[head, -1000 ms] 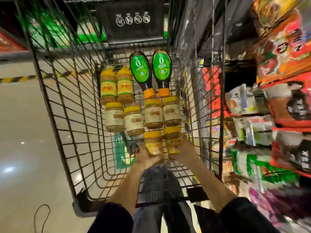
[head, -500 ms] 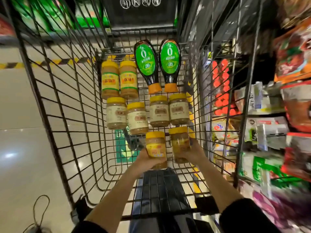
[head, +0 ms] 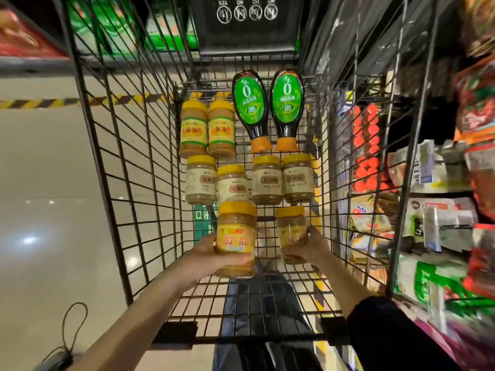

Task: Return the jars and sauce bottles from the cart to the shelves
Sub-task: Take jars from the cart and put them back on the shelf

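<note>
Inside the black wire cart, my left hand grips a yellow-lidded jar with a yellow label, raised off the cart floor. My right hand grips a second yellow-lidded jar beside it. Further in lie several pale-labelled jars, two jars with green-edged yellow labels and two dark sauce bottles with green labels and orange caps.
Store shelves packed with bagged and boxed goods stand close along the cart's right side. Pale glossy floor lies to the left, with a yellow-black striped line and a looped cord.
Both hands have lifted their jars up off the cart floor and toward me; the left jar is now higher and closer. The view has moved nearer to the cart.
</note>
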Motion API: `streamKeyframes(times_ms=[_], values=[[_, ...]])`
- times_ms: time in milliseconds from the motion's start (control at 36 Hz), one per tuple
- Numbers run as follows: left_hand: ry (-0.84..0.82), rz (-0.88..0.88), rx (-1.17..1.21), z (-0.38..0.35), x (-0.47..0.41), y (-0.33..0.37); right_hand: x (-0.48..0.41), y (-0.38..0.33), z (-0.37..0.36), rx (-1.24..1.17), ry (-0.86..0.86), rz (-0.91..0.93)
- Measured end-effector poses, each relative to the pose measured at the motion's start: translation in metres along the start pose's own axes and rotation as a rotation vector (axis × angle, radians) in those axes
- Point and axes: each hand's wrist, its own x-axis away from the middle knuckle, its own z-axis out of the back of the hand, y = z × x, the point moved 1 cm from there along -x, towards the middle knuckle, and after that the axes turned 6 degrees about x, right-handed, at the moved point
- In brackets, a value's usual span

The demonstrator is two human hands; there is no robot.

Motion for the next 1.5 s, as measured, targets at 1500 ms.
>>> streamKeyframes(times_ms=[1500], values=[[-0.219, -1.021, -0.588, -0.201, 0.314, 0.130, 0.489, 0.120, 0.036, -0.786, 1.278, 0.547]])
